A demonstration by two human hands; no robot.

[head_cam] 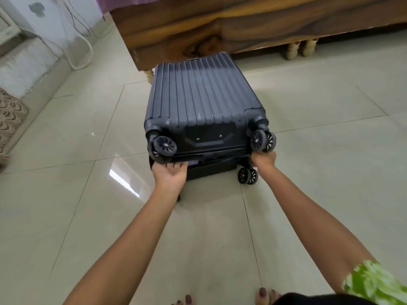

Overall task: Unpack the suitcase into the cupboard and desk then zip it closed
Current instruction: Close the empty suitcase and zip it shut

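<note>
Suitcase (204,102) lies on floor (308,172) by the bed (220,25), lid half (198,95) raised a crack. Left hand (170,173) & right hand (263,160) both grip lid's wheel-end edge, fingers curled under. Risk: edge slips, lid drops on fingers, or contents w/in spill out.

Navy ribbed suitcase (204,95) (black wheels (164,144)), cream tiled floor (308,172), brown wood-grain bed frame (220,25)
</note>
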